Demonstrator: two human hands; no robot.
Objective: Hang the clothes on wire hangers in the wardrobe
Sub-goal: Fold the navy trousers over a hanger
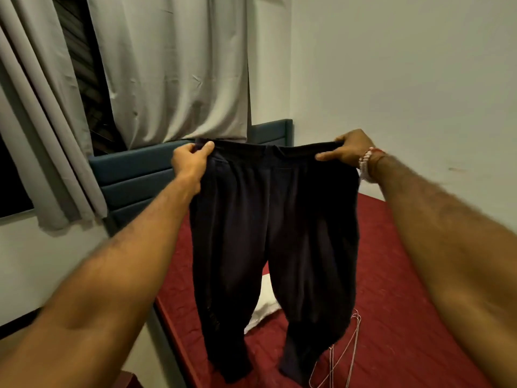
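Dark navy trousers (274,233) hang stretched out in front of me above the bed. My left hand (191,161) grips the left end of the waistband, and my right hand (345,149) pinches the right end, a beaded bracelet on its wrist. Both legs dangle down, their cuffs reaching the red bed cover. Thin wire hangers (340,357) lie on the bed just right of the trouser legs, partly hidden behind them. No wardrobe is in view.
A bed with a red cover (405,289) fills the lower right, with a white cloth (264,306) lying behind the trousers. A blue padded headboard (134,175) stands at the far end. Grey curtains (173,68) hang over a dark window on the left; a white wall is on the right.
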